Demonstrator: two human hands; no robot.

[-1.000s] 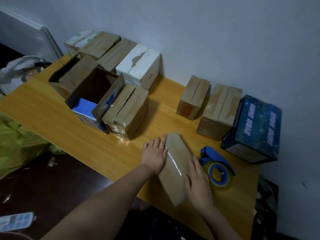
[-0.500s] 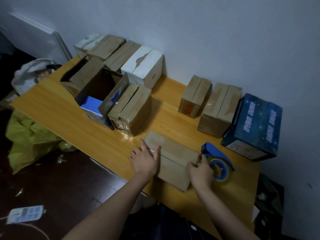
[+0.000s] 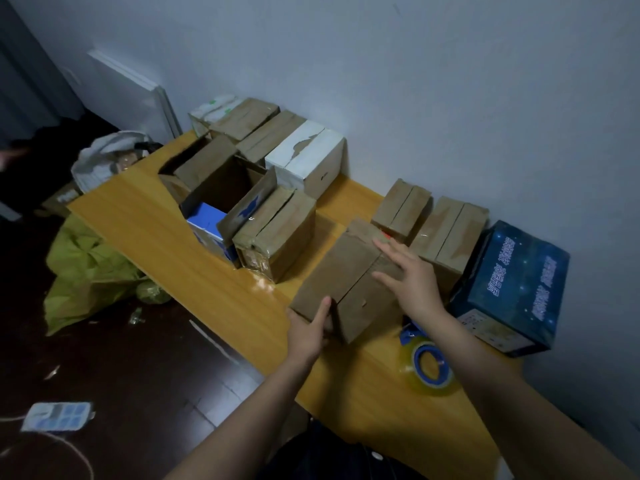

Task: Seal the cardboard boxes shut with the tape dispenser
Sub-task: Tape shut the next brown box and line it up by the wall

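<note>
In my view the biggest thing is the long table (image 3: 156, 230), a smooth and glossy yellow-orange wood surface that runs from the middle left of the frame to the lower right, where its end is cut off by my arms. At the right edge stands a dark blue carton (image 3: 516, 289) with a printed starry pattern; the writing on it is too blurred to read. The cardboard box (image 3: 346, 282) I am working on lies just right of the centre, matt brown and rectangular, with a slit between its two top flaps and a small torn spot on the near flap. It seems tilted, but I cannot tell how much of it touches the table. My right hand (image 3: 412, 282) lies flat on the top of the box with the fingers straight and spread, holding nothing. My left hand (image 3: 306, 332) grasps the near corner of the box, thumb on the upper edge; its fingers are partly hidden behind the cardboard. The tape dispenser (image 3: 427, 363) rests on the table just below the box, in the lower right: a blue plastic frame with a shiny clear roll, its upper part covered by my right forearm.
</note>
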